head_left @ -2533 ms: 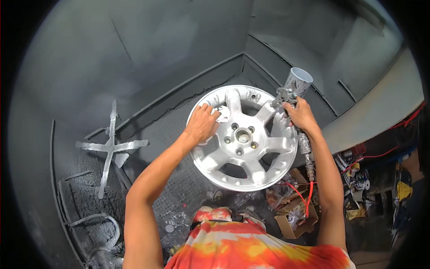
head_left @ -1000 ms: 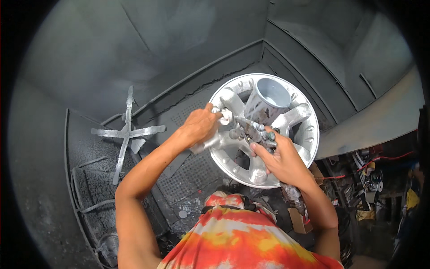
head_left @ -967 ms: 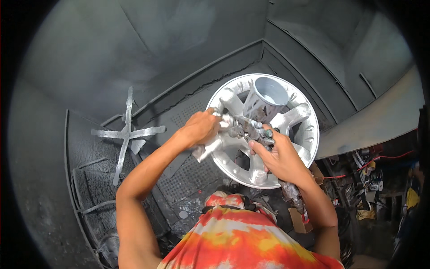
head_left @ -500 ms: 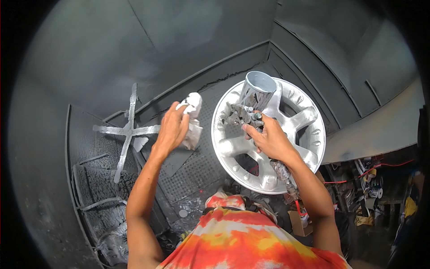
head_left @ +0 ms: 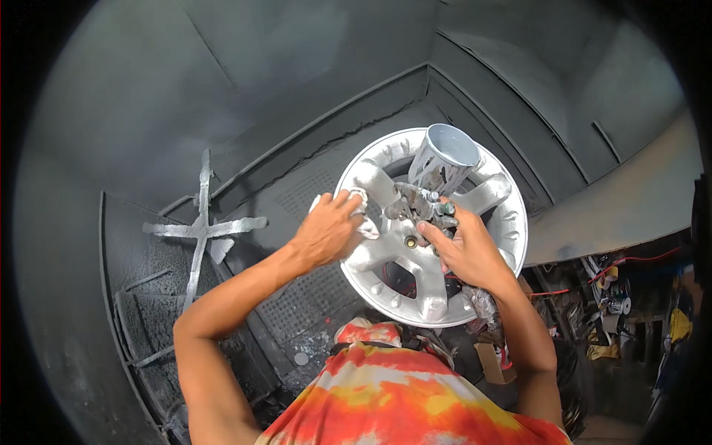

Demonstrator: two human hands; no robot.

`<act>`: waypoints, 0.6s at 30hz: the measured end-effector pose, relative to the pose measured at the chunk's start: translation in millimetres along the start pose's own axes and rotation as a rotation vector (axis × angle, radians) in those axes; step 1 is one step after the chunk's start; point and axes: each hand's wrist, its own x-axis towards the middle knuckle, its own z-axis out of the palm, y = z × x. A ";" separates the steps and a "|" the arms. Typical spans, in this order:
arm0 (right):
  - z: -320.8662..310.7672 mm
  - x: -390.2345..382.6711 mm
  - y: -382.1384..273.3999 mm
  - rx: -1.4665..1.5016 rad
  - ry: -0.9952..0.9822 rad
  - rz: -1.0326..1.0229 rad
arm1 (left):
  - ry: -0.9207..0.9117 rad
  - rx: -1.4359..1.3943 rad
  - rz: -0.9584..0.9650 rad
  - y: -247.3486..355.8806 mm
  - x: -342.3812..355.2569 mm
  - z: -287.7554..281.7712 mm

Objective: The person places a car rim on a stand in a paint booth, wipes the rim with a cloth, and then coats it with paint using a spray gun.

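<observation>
A silver alloy wheel rim with broad spokes lies face up in front of me. Against its left edge my left hand presses a crumpled white cloth, fingers closed over it. My right hand grips a paint spray gun above the rim's middle. The gun is crusted with silver-grey paint and carries an open-topped grey cup, tilted slightly, with dark drips down its side. Part of the gun's handle is hidden by my fingers.
On the left stands a cross-shaped stand coated in silver paint. Dark booth walls enclose the far side. At the lower right sit a cardboard box, a red hose and cluttered shelves.
My left hand has moved right with the cloth, from beside the rim onto its left edge. My right hand and the spray gun have shifted slightly right relative to the rim.
</observation>
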 end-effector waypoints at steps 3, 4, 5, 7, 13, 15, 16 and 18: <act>-1.9 -9.2 0.8 0.004 -0.017 0.061 | 0.013 0.037 -0.036 -10.5 6.8 -11.2; -2.4 -13.2 1.5 0.031 -0.020 0.081 | -0.029 0.031 -0.069 -12.4 10.0 -15.9; -1.5 -15.0 -1.2 0.056 -0.035 0.090 | 0.071 -0.006 -0.055 -19.2 9.1 -10.7; -0.9 -16.3 -2.8 0.044 -0.038 0.075 | 0.233 0.036 -0.178 -33.0 19.8 -28.0; 9.9 0.0 13.6 0.058 -0.043 -0.002 | 0.187 -0.135 -0.429 -53.5 15.7 -54.0; 16.0 9.4 17.7 0.069 -0.053 -0.032 | 0.116 -0.235 -0.476 -52.0 6.4 -35.6; 20.2 15.5 18.2 0.036 -0.050 -0.068 | 0.117 -0.233 -0.480 -54.1 1.6 -28.8; 25.6 25.7 18.7 0.003 -0.046 -0.102 | 0.071 -0.347 -0.597 -59.7 -6.6 -18.4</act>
